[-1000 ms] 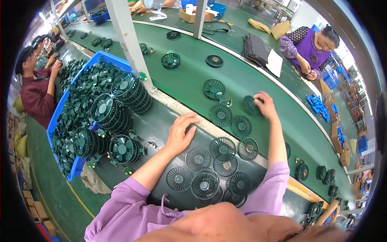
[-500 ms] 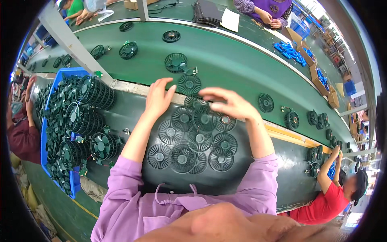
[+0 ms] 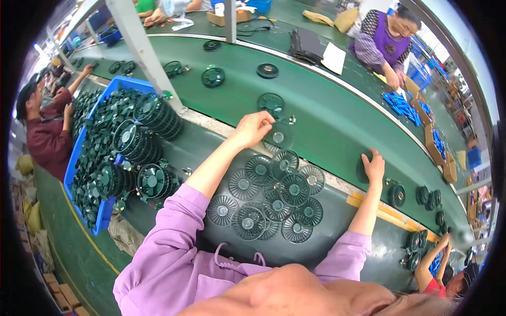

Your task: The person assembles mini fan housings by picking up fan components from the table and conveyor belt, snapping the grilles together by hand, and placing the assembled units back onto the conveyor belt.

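My left hand (image 3: 254, 129) reaches over the near edge of the green belt. Its fingers are pinched at the rim of a dark, round slotted fan cover (image 3: 278, 137), which looks blurred. Just beyond lies a fan housing (image 3: 270, 104) with a small wired circuit board. Farther right, my right hand (image 3: 374, 168) is over the belt with thumb and fingers apart. It partly hides another dark round disc (image 3: 360, 171), and whether it touches the disc I cannot tell. Between my forearms, several slotted fan covers (image 3: 247, 222) overlap on the dark worktop.
At left a blue bin (image 3: 108, 213) holds many small dark green parts, with stacked fan housings (image 3: 138, 141) beside it. A grey post (image 3: 142, 52) rises near the bin. More fans (image 3: 397, 195) sit along the belt. Other people work at left, right and across.
The view has turned, shifting the scene right and downward. My left hand has closed at the belt-side fan cover. My right hand has left the pile and moved right to a disc on the belt.
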`<act>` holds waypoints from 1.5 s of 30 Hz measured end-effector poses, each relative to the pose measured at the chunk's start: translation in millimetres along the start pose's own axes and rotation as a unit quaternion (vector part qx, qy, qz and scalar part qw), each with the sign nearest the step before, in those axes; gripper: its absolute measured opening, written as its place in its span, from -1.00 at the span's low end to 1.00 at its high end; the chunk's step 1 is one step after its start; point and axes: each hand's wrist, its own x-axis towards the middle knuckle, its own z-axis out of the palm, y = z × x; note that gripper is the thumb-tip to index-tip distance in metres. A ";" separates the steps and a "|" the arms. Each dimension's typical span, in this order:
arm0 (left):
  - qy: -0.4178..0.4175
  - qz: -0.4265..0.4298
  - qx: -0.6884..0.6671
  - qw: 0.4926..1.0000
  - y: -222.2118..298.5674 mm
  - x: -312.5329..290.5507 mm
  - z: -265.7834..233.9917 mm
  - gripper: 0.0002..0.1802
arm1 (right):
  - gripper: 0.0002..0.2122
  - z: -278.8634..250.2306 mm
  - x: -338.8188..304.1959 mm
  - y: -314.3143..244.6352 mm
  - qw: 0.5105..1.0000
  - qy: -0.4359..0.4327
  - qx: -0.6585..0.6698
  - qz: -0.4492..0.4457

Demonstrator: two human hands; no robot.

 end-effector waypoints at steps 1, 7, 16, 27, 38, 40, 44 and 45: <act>-0.058 -0.005 -0.010 0.998 8.1 -5.6 -10.0 -0.80 | -0.56 -0.5 -0.1 -9.9 0.999 0.014 0.017 -0.026; -0.331 0.042 -0.055 0.941 12.7 -14.2 -30.4 -0.71 | -0.70 -7.1 -10.5 -69.7 0.967 -0.045 0.216 -0.124; 0.103 -0.015 0.191 0.976 3.7 71.5 22.5 -0.49 | -0.57 -25.1 -40.9 -148.1 0.913 -0.192 0.294 -0.210; -0.035 0.137 0.131 0.981 -24.0 46.8 29.8 -0.83 | -0.65 -53.8 -68.3 -179.4 0.849 -0.285 0.211 -0.391; 0.018 0.000 -0.076 0.997 -18.0 -34.1 -32.4 -0.74 | -0.77 -60.3 -38.8 -208.5 0.803 -0.294 0.443 -0.270; 0.084 -0.031 -0.174 0.981 -41.7 -32.9 -35.2 -0.70 | -0.88 -47.8 -3.2 -220.6 0.817 -0.228 0.495 -0.188; 0.122 -0.176 -0.368 0.905 -64.6 -34.1 -48.1 -0.66 | -0.83 9.2 74.3 -267.8 0.777 -0.134 0.608 -0.091; 0.144 -0.240 -0.409 0.868 -62.2 -37.8 -52.0 -0.66 | -0.82 22.8 92.8 -282.6 0.761 -0.150 0.629 -0.047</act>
